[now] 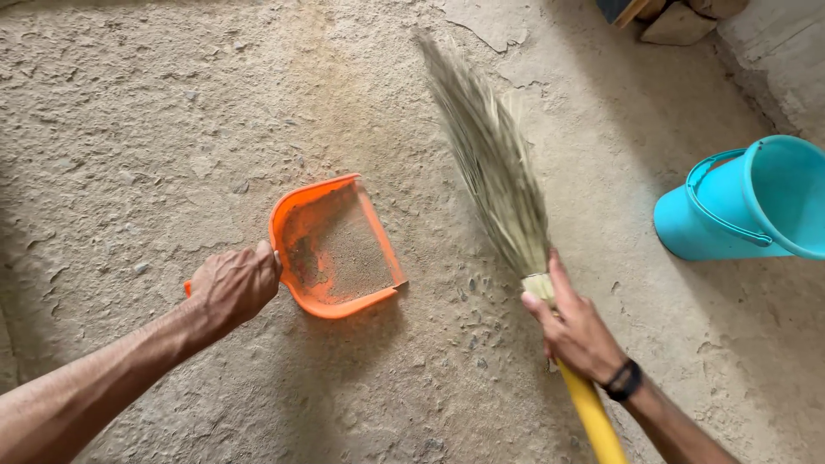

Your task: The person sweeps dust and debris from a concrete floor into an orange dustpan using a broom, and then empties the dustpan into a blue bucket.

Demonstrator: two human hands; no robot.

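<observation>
Sweeping step judged under way: orange dustpan (337,249) handle gripped by left hand (232,288), grit already inside; grass broom (498,172) clasped by right hand (574,331), bristles lifted off concrete floor (129,129). Next stroke toward pan lip needed.

The left hand (230,288) covers nearly all of the orange plastic dustpan's handle (187,288). The long grass broom's bristles (490,155) blur toward the tip. Its yellow handle (593,412) runs off the bottom edge. The right edge cuts the turquoise plastic bucket (739,206). Grey stone chunks (679,21) are cropped at the top.
</observation>
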